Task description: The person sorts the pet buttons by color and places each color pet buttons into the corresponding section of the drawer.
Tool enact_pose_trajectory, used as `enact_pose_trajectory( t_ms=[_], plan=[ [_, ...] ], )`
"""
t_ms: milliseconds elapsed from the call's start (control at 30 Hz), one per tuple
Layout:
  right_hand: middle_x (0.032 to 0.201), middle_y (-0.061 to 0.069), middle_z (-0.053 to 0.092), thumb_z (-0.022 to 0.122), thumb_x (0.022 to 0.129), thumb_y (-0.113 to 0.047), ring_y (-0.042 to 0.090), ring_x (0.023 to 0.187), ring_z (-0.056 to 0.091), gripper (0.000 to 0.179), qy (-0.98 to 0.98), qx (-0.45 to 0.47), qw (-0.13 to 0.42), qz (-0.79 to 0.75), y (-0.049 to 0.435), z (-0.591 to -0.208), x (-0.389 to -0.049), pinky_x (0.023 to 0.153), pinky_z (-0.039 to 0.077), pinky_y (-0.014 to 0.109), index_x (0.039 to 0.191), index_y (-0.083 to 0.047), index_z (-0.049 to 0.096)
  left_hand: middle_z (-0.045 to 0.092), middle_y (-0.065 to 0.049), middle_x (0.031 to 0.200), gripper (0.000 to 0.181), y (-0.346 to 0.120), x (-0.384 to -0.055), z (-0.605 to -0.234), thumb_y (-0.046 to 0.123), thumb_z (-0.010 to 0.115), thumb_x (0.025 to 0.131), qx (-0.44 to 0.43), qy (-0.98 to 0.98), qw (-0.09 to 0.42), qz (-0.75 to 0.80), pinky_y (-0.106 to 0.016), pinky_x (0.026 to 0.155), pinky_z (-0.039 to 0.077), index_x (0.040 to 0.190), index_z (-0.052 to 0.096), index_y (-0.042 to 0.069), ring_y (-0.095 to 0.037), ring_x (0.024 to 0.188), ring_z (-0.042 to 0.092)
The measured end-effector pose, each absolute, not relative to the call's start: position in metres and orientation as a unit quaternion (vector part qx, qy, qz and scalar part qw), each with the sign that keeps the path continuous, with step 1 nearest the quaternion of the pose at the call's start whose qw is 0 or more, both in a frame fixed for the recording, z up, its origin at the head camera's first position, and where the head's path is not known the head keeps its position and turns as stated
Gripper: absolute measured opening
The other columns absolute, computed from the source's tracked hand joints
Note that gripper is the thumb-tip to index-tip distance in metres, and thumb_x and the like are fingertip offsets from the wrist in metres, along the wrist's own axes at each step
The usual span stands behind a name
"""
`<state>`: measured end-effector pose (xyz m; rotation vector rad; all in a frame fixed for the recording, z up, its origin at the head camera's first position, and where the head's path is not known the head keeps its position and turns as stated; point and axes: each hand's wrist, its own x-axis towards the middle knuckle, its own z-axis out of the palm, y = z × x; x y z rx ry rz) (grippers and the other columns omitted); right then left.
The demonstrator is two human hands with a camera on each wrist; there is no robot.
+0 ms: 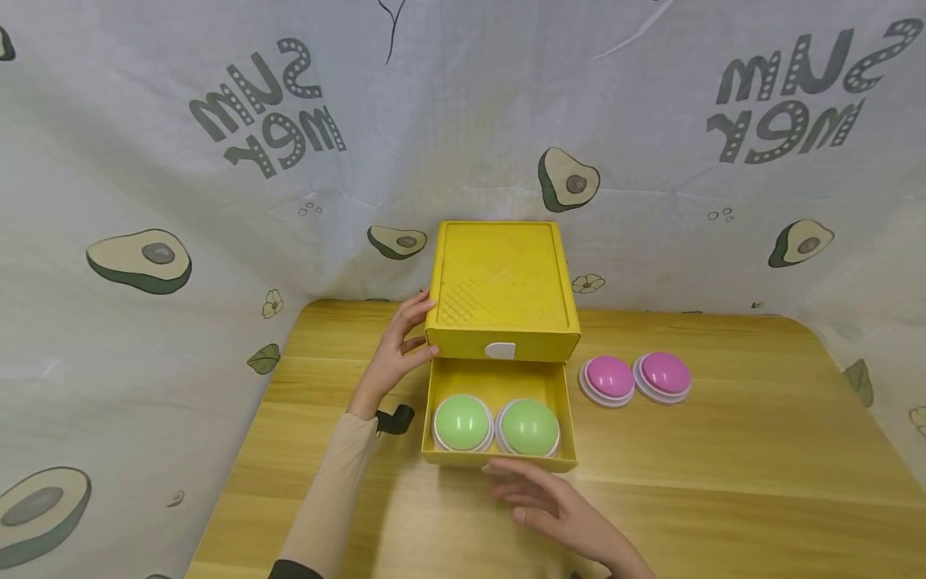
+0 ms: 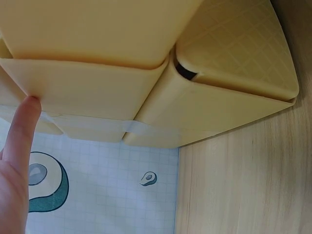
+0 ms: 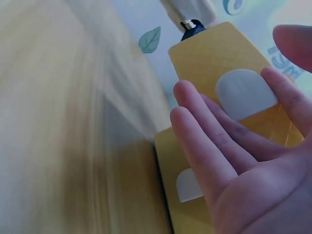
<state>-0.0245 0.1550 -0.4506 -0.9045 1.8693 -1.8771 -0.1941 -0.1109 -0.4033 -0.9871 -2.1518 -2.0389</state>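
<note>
A yellow drawer box (image 1: 506,273) stands at the back of the table, one drawer (image 1: 499,374) pulled out beneath a closed one. Inside the open drawer sit two green domed push buttons with white rims, the left one (image 1: 463,423) beside the right one (image 1: 530,428). My left hand (image 1: 396,354) touches the box's left side, fingers fairly straight, thumb near the front corner. In the left wrist view one finger (image 2: 22,131) rests against the box wall. My right hand (image 1: 553,507) is just before the open drawer's front, fingers extended beside its white tab (image 3: 245,93), holding nothing.
Two pink domed buttons with white rims, one (image 1: 609,379) beside the other (image 1: 664,376), lie on the wooden table (image 1: 723,466) right of the box. A sheet (image 1: 463,104) printed with avocados hangs behind. A black wrist mount (image 1: 395,420) is on the left wrist.
</note>
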Motion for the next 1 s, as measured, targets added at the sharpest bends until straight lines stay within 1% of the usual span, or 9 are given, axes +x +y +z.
enact_pose_trajectory(
  t_ms=[133, 300, 467, 767, 1000],
  plan=[
    [0.141, 0.020, 0.044, 0.046, 0.094, 0.010, 0.034, 0.118, 0.054, 0.054, 0.665, -0.309, 0.162, -0.661, 0.155, -0.449, -0.028, 0.096, 0.045, 0.042, 0.145, -0.002, 0.035, 0.019, -0.024, 0.152, 0.059, -0.111, -0.195, -0.404, -0.018, 0.059, 0.083, -0.318, -0.687, 0.010, -0.654, -0.062, 0.092, 0.041, 0.135, 0.034, -0.006, -0.047, 0.126, 0.037],
    [0.142, 0.021, 0.043, 0.047, 0.095, 0.008, 0.031, 0.119, 0.053, 0.053, 0.665, -0.302, 0.162, -0.664, 0.155, -0.449, -0.035, 0.095, 0.045, 0.043, 0.146, -0.003, 0.035, 0.019, -0.024, 0.152, 0.060, -0.111, -0.196, -0.406, -0.018, 0.059, 0.083, -0.321, -0.686, 0.009, -0.653, -0.063, 0.092, 0.040, 0.135, 0.034, -0.004, -0.048, 0.126, 0.036],
    [0.141, 0.023, 0.043, 0.046, 0.095, 0.009, 0.031, 0.118, 0.053, 0.053, 0.662, -0.302, 0.155, -0.668, 0.155, -0.449, -0.043, 0.094, 0.047, 0.043, 0.145, -0.001, 0.034, 0.019, -0.025, 0.152, 0.060, -0.112, -0.197, -0.406, -0.018, 0.059, 0.083, -0.321, -0.688, 0.006, -0.650, -0.063, 0.092, 0.040, 0.136, 0.034, -0.004, -0.048, 0.126, 0.036],
    [0.140, 0.027, 0.042, 0.046, 0.096, 0.008, 0.038, 0.117, 0.053, 0.052, 0.665, -0.285, 0.149, -0.674, 0.153, -0.446, -0.059, 0.092, 0.048, 0.044, 0.146, 0.000, 0.032, 0.019, -0.024, 0.152, 0.059, -0.113, -0.195, -0.405, -0.018, 0.059, 0.083, -0.325, -0.686, 0.003, -0.651, -0.061, 0.092, 0.041, 0.136, 0.034, -0.006, -0.046, 0.126, 0.036],
    [0.140, 0.024, 0.044, 0.048, 0.096, 0.006, 0.046, 0.116, 0.051, 0.053, 0.679, -0.248, 0.155, -0.674, 0.151, -0.450, -0.075, 0.090, 0.048, 0.046, 0.146, -0.004, 0.034, 0.018, -0.024, 0.152, 0.060, -0.113, -0.194, -0.403, -0.018, 0.059, 0.083, -0.322, -0.689, 0.003, -0.650, -0.062, 0.092, 0.041, 0.136, 0.034, -0.007, -0.046, 0.126, 0.037]
  ],
)
